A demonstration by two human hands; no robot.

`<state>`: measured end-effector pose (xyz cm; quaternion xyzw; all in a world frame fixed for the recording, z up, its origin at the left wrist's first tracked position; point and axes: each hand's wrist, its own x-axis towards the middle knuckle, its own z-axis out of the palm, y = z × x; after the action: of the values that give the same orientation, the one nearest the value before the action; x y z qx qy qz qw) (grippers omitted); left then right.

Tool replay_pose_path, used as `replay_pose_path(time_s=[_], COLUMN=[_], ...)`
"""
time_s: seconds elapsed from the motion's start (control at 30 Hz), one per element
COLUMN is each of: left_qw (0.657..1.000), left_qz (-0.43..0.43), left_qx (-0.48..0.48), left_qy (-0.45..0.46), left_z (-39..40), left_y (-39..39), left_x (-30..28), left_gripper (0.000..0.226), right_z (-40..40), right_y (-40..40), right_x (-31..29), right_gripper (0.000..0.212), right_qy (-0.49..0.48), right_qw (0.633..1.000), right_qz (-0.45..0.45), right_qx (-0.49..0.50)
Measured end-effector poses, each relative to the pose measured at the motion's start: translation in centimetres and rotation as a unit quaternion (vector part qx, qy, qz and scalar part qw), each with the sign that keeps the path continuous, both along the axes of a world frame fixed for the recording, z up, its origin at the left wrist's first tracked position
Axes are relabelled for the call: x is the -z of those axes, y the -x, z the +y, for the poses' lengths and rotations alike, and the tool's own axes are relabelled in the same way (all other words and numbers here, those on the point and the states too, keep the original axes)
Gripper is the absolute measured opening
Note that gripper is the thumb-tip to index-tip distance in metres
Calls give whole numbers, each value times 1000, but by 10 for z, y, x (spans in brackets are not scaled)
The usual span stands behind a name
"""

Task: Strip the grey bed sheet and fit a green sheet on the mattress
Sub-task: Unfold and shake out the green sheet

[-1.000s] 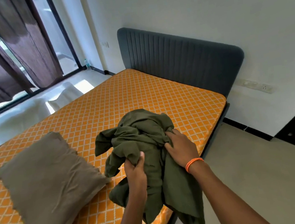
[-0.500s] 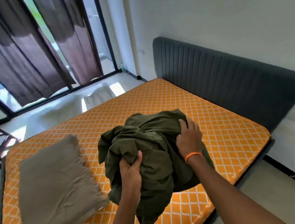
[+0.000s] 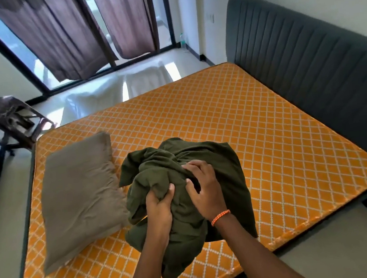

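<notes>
A bunched-up dark green sheet [image 3: 219, 171] hangs over the near side of the bare orange mattress [image 3: 257, 129], which has a white diamond pattern. My left hand [image 3: 159, 207] is clenched on a fold at the bundle's front. My right hand [image 3: 203, 186], with an orange band at the wrist, presses into the cloth beside it, fingers curled into the folds. A tail of the sheet dangles below my wrists. No grey sheet lies on the mattress.
A grey-brown pillow [image 3: 78, 198] lies on the mattress left of the bundle. A dark padded headboard [image 3: 306, 59] runs along the right. Beyond the bed are pale cloth on the floor [image 3: 112, 94], a dark stool [image 3: 7, 121], brown curtains [image 3: 67, 33] and a window.
My view has swung left and further over the bed. The green bundle has moved further onto the mattress, and my right hand has shifted from its right side to its top.
</notes>
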<state>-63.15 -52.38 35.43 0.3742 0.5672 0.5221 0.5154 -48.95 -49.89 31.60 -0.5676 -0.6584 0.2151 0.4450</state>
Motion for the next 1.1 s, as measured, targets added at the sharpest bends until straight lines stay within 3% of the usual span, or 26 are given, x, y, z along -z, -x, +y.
replay_pose_path(time_s=[0.23, 0.37, 0.5, 0.63, 0.77, 0.93, 1.03, 1.1], left_qw=[999, 999, 998, 992, 975, 977, 976, 982], left_qz=[33, 43, 58, 122, 211, 185, 177, 147], left_qx=[-21, -22, 6, 39, 59, 91, 114, 114], left_qy=[5, 18, 16, 5, 15, 56, 59, 31], left_z=[9, 16, 22, 28, 32, 43, 47, 49], left_y=[36, 63, 85, 98, 117, 147, 159, 161], left_x=[16, 25, 27, 24, 22, 28, 37, 35], left_gripper=[26, 27, 24, 20, 54, 90, 88, 76], right_z=[-11, -2, 9, 12, 18, 29, 32, 36], right_y=[62, 88, 106, 119, 133, 152, 156, 155], right_x=[7, 2, 2, -1, -16, -31, -33, -34], right_gripper=[4, 16, 12, 17, 20, 20, 22, 22], right_qy=[15, 103, 122, 151, 150, 123, 95, 85], right_qw=[996, 981, 981, 958, 940, 950, 965, 971], right_qz=[81, 161, 152, 241, 304, 285, 243, 222], right_qx=[41, 20, 7, 37, 26, 22, 25, 31])
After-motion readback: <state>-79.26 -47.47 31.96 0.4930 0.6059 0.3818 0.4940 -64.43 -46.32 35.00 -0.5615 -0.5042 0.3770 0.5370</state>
